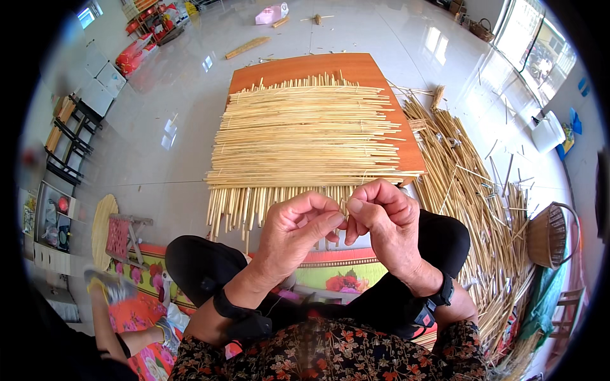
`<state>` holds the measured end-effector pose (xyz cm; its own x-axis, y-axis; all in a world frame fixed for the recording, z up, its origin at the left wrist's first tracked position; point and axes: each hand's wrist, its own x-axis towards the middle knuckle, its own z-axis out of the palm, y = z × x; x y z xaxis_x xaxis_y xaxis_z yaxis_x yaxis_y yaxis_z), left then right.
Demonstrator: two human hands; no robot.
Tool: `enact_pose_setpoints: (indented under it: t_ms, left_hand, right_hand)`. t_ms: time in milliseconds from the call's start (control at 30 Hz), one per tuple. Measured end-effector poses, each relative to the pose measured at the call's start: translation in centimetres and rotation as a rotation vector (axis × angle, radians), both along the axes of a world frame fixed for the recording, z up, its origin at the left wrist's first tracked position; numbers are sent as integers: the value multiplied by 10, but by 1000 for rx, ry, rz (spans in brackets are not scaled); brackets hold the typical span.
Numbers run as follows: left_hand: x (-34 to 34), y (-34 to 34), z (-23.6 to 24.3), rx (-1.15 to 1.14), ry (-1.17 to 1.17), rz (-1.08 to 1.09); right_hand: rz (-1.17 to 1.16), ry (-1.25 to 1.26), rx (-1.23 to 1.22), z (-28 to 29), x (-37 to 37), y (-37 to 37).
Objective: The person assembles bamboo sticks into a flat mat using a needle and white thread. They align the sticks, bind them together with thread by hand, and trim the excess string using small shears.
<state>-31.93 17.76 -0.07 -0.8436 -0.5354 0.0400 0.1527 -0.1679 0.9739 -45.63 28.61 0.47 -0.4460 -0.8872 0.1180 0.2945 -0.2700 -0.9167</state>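
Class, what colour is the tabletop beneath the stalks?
Orange-brown; the tabletop shows best in the head view.

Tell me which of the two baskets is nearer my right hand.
The wicker basket right of the stalk heap; the other basket is farther off, near the glass.

Along the far edge of the orange table [356, 65], and down its right edge, a bare strip left room for a hand to slide by, but the straw sheet [305, 133] filled the middle and reached over the left edge. At the near edge, more stalks [240, 202] stuck out, and the left hand [298, 223] and right hand [389, 221] were close together there, in the way from the front. Past the right edge a big heap of stalks [486, 225] blocked the low path, while past the left edge the shiny floor [168, 190] gave lots of room to pass.
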Motion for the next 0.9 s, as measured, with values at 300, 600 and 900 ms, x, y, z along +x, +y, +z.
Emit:
enact_pose_setpoints:
  t_ms: [300, 600, 900]
  left_hand:
    - [0, -2, -3, 4, -8, -1]
    - [0, -2, -3, 30, -1, -6]
    - [-2, -6, -6, 47, 87, 40]
  right_hand:
    - [-6, 6, 12, 0, 0, 0]
    - [-1, 7, 17, 0, 0, -1]
    - [31, -62, 6, -6, -2, -4]
